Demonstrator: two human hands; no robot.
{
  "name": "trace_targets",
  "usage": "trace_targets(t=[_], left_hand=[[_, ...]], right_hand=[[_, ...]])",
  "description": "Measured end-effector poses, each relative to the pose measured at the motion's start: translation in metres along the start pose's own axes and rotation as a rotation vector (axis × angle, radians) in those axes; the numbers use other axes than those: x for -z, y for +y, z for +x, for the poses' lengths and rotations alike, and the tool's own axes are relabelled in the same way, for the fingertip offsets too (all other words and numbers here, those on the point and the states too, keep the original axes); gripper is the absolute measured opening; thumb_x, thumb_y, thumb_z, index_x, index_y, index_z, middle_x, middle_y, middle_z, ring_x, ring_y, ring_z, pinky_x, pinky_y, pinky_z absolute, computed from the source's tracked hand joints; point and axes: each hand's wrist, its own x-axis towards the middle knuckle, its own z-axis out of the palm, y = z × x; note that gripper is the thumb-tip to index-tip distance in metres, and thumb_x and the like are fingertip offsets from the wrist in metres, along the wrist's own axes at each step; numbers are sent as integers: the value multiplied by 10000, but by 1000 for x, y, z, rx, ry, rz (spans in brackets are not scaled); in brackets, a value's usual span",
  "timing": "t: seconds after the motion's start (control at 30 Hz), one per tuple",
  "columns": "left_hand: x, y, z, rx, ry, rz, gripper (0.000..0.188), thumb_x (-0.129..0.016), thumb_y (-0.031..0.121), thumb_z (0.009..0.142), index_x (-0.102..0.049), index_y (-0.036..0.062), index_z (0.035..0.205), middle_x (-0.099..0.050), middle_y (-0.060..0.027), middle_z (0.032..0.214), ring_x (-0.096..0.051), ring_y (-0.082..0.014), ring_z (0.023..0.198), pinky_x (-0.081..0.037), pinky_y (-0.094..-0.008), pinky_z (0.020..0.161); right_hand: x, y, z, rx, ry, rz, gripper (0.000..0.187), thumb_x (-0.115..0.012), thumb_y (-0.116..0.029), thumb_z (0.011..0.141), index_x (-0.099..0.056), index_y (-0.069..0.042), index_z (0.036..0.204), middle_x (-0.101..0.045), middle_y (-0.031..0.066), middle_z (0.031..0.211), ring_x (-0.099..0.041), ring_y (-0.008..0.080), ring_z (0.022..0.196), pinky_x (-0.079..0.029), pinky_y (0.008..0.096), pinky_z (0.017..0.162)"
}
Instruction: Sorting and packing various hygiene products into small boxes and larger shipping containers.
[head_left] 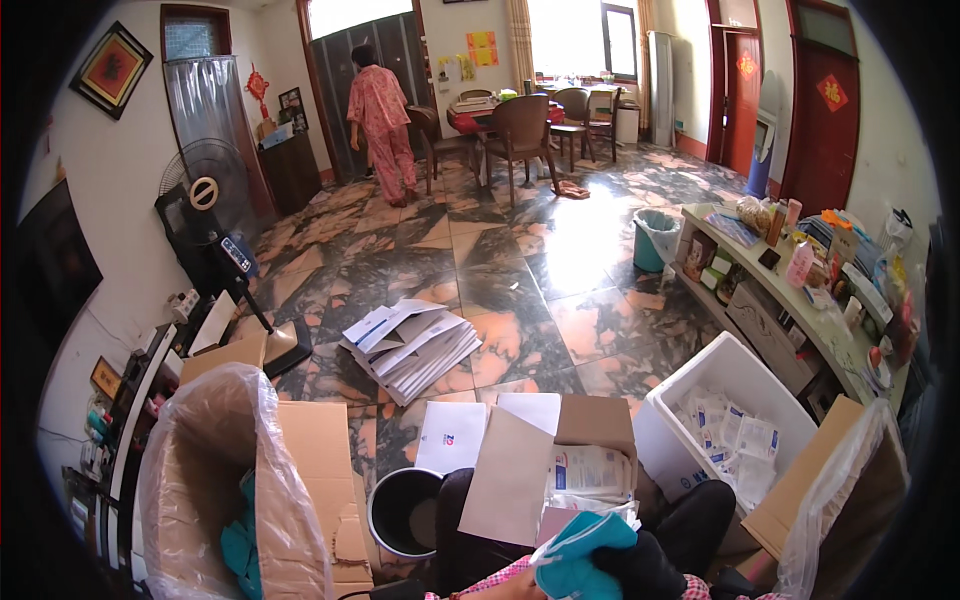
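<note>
Marbled floor lies behind a folded, bright-teal fabric piece, pale along one edge, at the left hand; I cannot tell how either hand's fingers stand. Just beyond is an open carton of white packets.

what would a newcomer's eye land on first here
Probably the bright teal fabric at the bottom centre. Next, the stack of white cardboard on the patterned floor, left of centre; then the person in pink before the dark door at the back.
</note>
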Motion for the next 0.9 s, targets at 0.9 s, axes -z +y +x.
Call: trace_targets(t=[0.9], left_hand=[[11, 29, -9, -9, -84, -55, 207, -547, 163, 961, -627, 23, 1092, -621, -202, 1044, -609, -363, 989, -484, -428, 886]], right_hand=[[2, -9, -37, -297, -191, 526, 287, -543, -247, 1003, -604, -45, 1198, -689, 83, 1028, -682, 188, 886, -569, 311, 777]])
